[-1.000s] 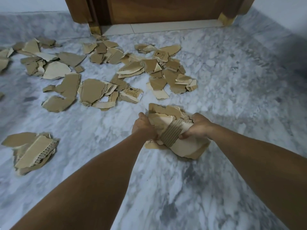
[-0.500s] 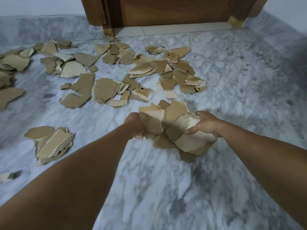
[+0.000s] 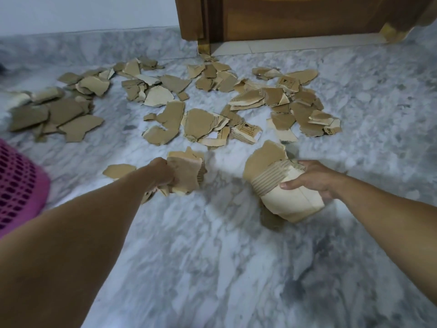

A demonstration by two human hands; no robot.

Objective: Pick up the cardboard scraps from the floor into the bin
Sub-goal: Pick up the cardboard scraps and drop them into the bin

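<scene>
My left hand (image 3: 162, 172) grips a small bundle of torn cardboard scraps (image 3: 186, 172) above the marble floor. My right hand (image 3: 312, 179) holds a bigger bundle of cardboard scraps (image 3: 283, 185), with a ribbed corrugated piece on top, thumb across its front. The two bundles are apart, a gap of floor between them. Many loose cardboard scraps (image 3: 203, 121) lie scattered over the floor farther away. A pink perforated bin (image 3: 16, 188) shows at the left edge, partly cut off.
A wooden door and frame (image 3: 283, 17) stand at the far end, with a pale threshold strip. A white wall runs along the far left. One scrap (image 3: 118, 170) lies just behind my left forearm. Grey marble floor (image 3: 212, 268) lies in front of me.
The single pile held between both hands has split in two: my left hand moved left with a smaller part, my right hand keeps the larger part. The view turned left, revealing the pink bin.
</scene>
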